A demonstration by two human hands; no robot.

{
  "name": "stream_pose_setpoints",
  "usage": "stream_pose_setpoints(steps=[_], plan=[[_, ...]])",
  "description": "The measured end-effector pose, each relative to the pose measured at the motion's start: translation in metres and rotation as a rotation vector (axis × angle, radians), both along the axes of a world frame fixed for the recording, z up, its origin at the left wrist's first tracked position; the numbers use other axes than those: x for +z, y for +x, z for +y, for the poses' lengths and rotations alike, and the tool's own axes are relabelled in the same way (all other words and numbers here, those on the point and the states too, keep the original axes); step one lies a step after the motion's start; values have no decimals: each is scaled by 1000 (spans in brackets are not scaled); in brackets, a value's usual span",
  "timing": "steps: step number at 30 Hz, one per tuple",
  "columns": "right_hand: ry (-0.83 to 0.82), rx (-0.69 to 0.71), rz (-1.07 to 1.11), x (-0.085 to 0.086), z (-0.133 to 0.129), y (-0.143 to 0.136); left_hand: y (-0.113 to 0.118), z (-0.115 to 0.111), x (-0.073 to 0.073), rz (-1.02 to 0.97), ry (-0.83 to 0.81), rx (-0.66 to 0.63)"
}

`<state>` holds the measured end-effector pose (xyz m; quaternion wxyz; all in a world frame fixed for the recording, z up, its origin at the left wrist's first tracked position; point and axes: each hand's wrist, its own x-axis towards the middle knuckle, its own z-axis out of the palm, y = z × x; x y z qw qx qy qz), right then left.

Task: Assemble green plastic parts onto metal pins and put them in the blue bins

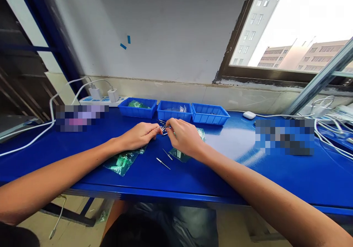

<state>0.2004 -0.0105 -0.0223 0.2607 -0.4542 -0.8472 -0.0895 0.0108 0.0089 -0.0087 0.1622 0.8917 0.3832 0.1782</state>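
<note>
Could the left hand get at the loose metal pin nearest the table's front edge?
Probably yes: the pin lies uncovered on the blue table near the left hand, but that hand seems to hold a thin piece.

Bare hands (139, 134) (183, 136) and forearms (82, 168) show, with a black sleeve (17, 236) by the left elbow.

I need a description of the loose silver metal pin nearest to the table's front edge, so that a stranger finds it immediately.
Start at the glossy blue table, then go below the left hand and right hand, between two green-tinted plastic bags. Two slim silver metal pins lie there. Yours is the lower one, farther from the hands.
</note>
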Motion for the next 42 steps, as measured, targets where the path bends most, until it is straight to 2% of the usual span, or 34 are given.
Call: stream_pose_setpoints(steps=[12,42], plan=[[-4,1,-37,3,-2,-1,0,0,2,49,35,-9],[-17,-2,-48,2,-3,-1,-2,2,0,30,-1,-56]])
